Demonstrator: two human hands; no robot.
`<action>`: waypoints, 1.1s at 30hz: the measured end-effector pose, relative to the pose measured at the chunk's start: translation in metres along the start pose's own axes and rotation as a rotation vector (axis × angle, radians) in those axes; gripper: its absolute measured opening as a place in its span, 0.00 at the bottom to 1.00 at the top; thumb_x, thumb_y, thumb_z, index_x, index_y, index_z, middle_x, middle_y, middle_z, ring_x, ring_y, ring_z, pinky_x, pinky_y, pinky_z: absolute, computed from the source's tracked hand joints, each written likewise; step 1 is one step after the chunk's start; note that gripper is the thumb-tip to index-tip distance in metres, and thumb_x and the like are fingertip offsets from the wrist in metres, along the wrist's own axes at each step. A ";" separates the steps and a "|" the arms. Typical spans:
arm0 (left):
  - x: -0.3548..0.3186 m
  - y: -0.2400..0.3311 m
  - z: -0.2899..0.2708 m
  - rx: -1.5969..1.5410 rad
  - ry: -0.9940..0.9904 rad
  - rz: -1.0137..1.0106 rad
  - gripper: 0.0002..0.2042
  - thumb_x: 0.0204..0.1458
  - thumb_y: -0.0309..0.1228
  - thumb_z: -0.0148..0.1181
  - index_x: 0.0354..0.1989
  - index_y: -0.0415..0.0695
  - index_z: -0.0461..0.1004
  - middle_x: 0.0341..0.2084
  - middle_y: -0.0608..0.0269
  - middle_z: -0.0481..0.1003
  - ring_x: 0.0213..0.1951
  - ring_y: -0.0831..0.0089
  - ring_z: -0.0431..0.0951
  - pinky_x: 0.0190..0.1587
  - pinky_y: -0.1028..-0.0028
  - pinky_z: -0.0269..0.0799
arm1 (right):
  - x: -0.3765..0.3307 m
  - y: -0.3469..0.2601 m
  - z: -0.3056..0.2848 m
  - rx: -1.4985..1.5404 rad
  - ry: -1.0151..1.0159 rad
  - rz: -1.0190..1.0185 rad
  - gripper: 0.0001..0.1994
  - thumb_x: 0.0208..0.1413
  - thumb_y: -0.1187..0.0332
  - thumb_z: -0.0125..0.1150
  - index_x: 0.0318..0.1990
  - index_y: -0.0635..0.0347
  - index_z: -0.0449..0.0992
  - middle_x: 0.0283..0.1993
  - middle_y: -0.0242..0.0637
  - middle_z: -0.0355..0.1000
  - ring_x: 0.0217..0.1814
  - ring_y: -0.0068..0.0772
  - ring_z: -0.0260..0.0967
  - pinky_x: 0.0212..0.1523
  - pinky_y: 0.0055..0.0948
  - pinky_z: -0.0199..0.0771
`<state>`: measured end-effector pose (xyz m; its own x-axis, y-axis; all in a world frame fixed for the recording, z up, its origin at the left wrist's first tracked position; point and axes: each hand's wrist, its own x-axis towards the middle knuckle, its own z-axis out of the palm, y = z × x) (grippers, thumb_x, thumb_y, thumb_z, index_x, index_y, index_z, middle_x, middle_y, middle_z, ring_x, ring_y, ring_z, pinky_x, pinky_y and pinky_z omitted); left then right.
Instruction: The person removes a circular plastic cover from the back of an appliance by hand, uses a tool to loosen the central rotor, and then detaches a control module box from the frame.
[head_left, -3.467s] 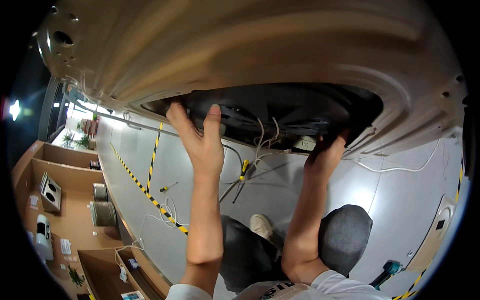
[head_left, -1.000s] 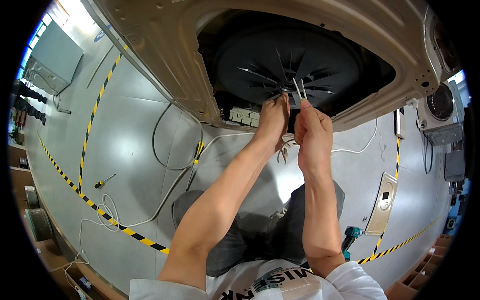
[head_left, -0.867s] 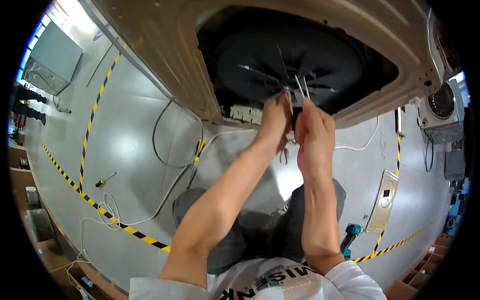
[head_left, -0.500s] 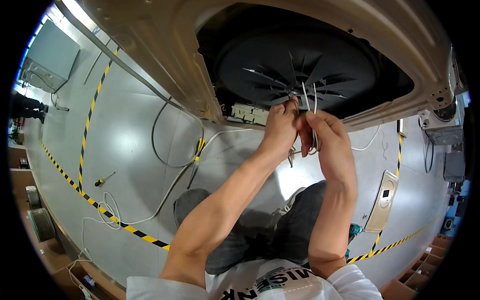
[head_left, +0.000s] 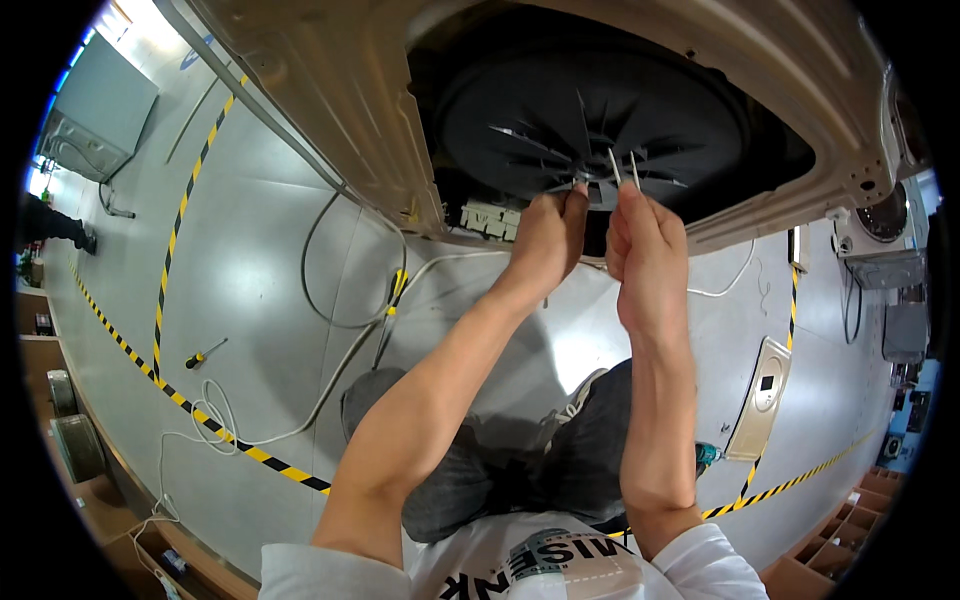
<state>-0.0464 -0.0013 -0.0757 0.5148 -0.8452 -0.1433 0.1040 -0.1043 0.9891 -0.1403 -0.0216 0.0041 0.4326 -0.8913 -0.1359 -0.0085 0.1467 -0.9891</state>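
In front of me is a large metal appliance cabinet (head_left: 320, 120), with a wide opening showing a round black plastic tub (head_left: 530, 90) with radiating ribs. Below the tub's hub, my left hand (head_left: 545, 235) is closed, thumb and finger pinched; what is between them is hidden. My right hand (head_left: 652, 255), just beside it, grips a doubled thin white wire (head_left: 615, 165) whose two strands stick up past the fingertips toward the hub. A pale ribbed plastic part (head_left: 489, 220) sits at the opening's lower left edge.
A grey hose (head_left: 255, 110) and white cable (head_left: 325, 405) run along the floor at left, near a screwdriver (head_left: 205, 354). To the right lie a beige panel (head_left: 757, 400) and a green power tool (head_left: 708, 455). Yellow-black tape (head_left: 180, 240) marks the floor; a person's leg (head_left: 55, 225) shows far left.
My right hand has turned more upright and risen toward the hub with the white wire. My left hand has shifted slightly left, leaving a gap between the hands.
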 end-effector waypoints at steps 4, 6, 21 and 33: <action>-0.002 0.017 -0.006 0.258 -0.039 0.048 0.19 0.61 0.36 0.43 0.28 0.32 0.74 0.25 0.37 0.74 0.32 0.40 0.74 0.34 0.56 0.67 | -0.002 -0.003 -0.002 -0.029 0.035 -0.060 0.21 0.65 0.60 0.50 0.18 0.54 0.62 0.17 0.19 0.51 0.19 0.12 0.42 0.19 0.20 0.41; -0.002 0.012 0.002 0.182 0.000 0.046 0.19 0.61 0.36 0.44 0.28 0.32 0.74 0.24 0.38 0.74 0.31 0.41 0.75 0.34 0.56 0.67 | 0.004 -0.007 -0.003 -0.109 0.055 -0.134 0.21 0.65 0.59 0.51 0.18 0.51 0.60 0.15 0.18 0.49 0.16 0.12 0.40 0.17 0.20 0.38; -0.009 0.026 0.004 0.047 0.000 -0.159 0.20 0.61 0.36 0.43 0.25 0.31 0.72 0.18 0.40 0.72 0.25 0.45 0.75 0.32 0.58 0.67 | -0.009 -0.009 -0.001 0.048 0.018 -0.071 0.22 0.65 0.61 0.48 0.16 0.54 0.61 0.14 0.21 0.51 0.17 0.13 0.43 0.17 0.20 0.43; -0.003 0.014 0.000 0.112 0.006 0.046 0.20 0.62 0.36 0.44 0.25 0.32 0.72 0.18 0.40 0.72 0.25 0.47 0.74 0.31 0.59 0.66 | -0.012 0.009 0.007 -0.129 0.074 -0.185 0.21 0.66 0.61 0.47 0.18 0.54 0.60 0.15 0.21 0.51 0.17 0.14 0.41 0.17 0.21 0.41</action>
<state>-0.0466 0.0000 -0.0610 0.5222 -0.8472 -0.0973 -0.0153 -0.1234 0.9922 -0.1392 -0.0066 -0.0028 0.3707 -0.9274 0.0497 -0.0524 -0.0743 -0.9959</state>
